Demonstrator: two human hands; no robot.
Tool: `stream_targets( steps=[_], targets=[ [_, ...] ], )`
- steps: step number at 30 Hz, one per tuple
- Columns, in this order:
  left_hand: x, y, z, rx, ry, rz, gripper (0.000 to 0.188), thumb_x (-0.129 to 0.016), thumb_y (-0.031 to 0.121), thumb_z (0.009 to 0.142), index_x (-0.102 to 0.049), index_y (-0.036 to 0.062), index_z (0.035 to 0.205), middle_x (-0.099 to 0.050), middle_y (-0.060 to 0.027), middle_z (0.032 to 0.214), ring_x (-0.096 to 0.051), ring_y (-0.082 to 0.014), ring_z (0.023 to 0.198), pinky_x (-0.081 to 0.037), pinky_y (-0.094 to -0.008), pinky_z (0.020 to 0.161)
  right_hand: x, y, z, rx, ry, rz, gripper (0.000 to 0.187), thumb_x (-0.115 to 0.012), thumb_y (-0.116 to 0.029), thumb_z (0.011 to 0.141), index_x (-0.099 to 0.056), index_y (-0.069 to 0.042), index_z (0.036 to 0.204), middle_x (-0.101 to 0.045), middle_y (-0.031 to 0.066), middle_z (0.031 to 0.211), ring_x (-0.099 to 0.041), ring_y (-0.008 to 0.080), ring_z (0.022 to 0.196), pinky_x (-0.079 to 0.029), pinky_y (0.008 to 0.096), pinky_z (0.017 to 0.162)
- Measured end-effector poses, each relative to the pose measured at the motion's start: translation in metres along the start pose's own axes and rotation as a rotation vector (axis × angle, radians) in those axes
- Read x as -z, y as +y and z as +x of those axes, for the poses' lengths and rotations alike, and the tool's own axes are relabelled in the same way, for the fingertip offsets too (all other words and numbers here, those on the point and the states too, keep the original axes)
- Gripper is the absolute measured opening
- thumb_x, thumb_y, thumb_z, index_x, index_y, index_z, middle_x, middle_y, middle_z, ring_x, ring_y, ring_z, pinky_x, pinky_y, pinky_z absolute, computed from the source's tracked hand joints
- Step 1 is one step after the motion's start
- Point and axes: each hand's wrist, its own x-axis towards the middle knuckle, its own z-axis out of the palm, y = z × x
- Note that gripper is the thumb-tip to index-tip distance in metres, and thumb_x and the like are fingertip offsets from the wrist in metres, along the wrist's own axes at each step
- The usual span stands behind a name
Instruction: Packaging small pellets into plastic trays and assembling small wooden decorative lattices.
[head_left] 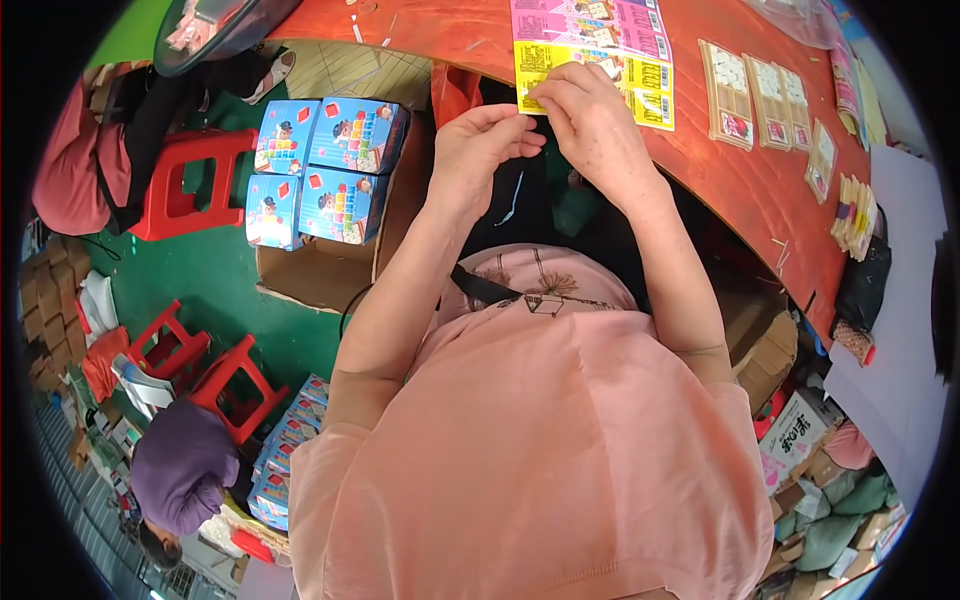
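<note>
A printed sheet (650,75) in yellow and pink, with rows of small pictures, lies at the table's front edge. My right hand (590,115) rests over its lower left part, thumb and forefinger pinched at the left edge of the sheet. Close beside that corner is my left hand (480,155), its thumb and forefinger pressed together and the other fingers loosely curled. Whatever is between the left fingertips is too small to make out. The two hands' fingertips nearly meet.
The red table (720,190) bears clear cases of white tiles (730,95) and a bundle of sticks (855,215) at right. A bowl (215,30) stands far left. Blue boxes (345,205) sit in a carton left of me, near a red stool (195,185). Another person (185,465) bends at lower left.
</note>
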Motion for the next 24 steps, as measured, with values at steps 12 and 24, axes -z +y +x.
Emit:
stream_targets(
  steps=[12, 24],
  targets=[
    [-0.001, -0.007, 0.010, -0.015, 0.016, -0.006, 0.015, -0.065, 0.005, 0.092, -0.067, -0.0060, 0.101, -0.071, -0.0125, 0.089, -0.069, -0.0175, 0.076, -0.055, -0.0272, 0.067, 0.005, -0.006, 0.003, 0.063, -0.083, -0.084, 0.010, -0.066, -0.006, 0.085, -0.069, 0.000, 0.093, -0.064, 0.0106, 0.095, -0.058, 0.0299, 0.095, -0.049, 0.0394, 0.084],
    [-0.001, -0.010, 0.014, -0.609, 0.026, 0.753, 0.007, -0.059, -0.006, 0.089, -0.066, -0.0074, 0.092, -0.066, -0.0097, 0.081, -0.068, -0.0166, 0.071, -0.054, -0.0271, 0.065, 0.003, -0.012, 0.010, 0.047, -0.158, -0.113, 0.008, -0.068, -0.005, 0.081, -0.067, 0.001, 0.085, -0.063, 0.0114, 0.088, -0.059, 0.0306, 0.091, -0.051, 0.0405, 0.081]
  ],
)
